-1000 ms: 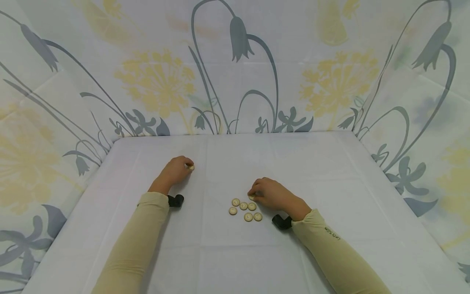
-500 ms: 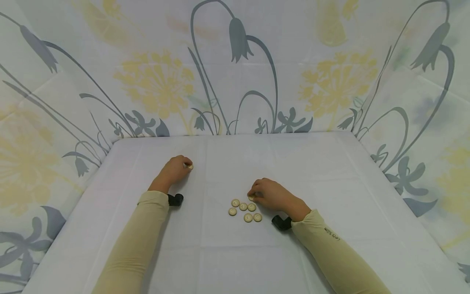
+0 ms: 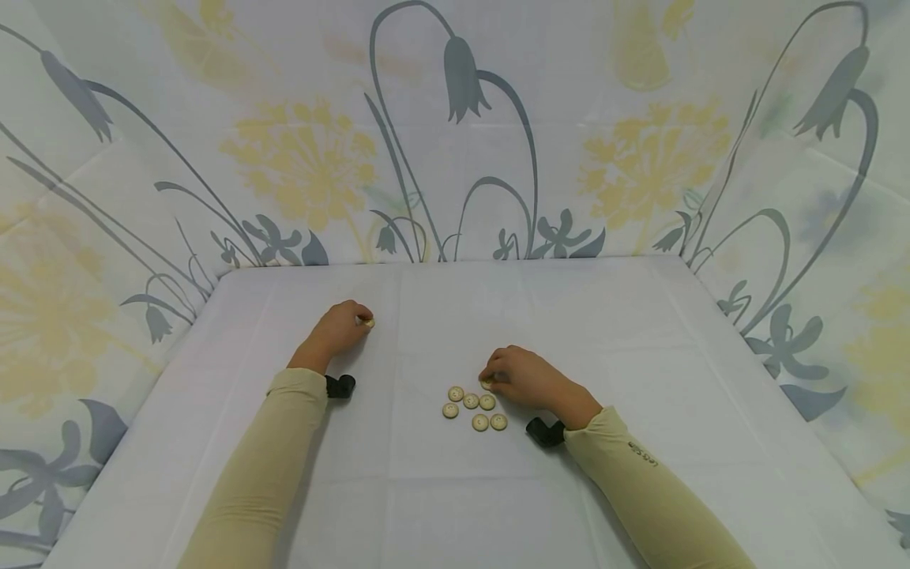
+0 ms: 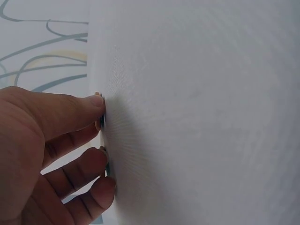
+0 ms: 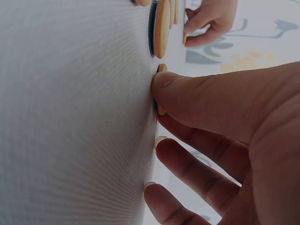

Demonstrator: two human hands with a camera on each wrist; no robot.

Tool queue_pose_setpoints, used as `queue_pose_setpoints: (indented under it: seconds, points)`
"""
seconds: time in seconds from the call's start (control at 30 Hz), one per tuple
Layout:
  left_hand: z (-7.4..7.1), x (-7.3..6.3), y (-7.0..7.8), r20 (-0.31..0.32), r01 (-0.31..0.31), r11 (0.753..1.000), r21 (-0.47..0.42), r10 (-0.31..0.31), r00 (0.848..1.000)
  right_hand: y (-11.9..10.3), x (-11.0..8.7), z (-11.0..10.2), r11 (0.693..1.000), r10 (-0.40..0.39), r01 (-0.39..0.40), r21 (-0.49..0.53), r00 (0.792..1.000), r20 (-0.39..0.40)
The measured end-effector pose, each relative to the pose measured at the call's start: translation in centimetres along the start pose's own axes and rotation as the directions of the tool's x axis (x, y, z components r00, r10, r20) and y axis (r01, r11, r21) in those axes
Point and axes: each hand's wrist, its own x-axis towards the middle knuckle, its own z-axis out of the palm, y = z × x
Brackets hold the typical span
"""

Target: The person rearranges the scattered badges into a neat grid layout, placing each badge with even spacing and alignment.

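Note:
In the head view my left hand (image 3: 338,329) is on the left of the white-covered table (image 3: 455,514), pinching a pale round button (image 3: 369,322). The left wrist view shows that button (image 4: 98,125) edge-on at the thumb tip, close to the cloth. Nearer the middle, my right hand (image 3: 529,378) pinches another button (image 3: 486,385), mostly hidden by the fingers. Its rim (image 5: 162,110) shows behind the thumb in the right wrist view, low against the cloth. Several matching buttons (image 3: 471,401) lie flat in a loose cluster just left of the right hand.
A flower-printed cloth wall (image 3: 455,158) rises along the table's back edge and both sides. Black camera mounts sit at the left wrist (image 3: 341,386) and the right wrist (image 3: 546,431). White cloth separates the button cluster from the left hand.

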Motion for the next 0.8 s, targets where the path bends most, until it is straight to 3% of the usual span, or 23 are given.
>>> queue_pose_setpoints:
  seconds: [0.8]
  points:
    - [-0.23, -0.42, 0.26, 0.019, 0.021, 0.999, 0.05, -0.022, 1.0, -0.01, -0.06, 0.06, 1.0, 0.004, -0.004, -0.005, 1.0, 0.001]
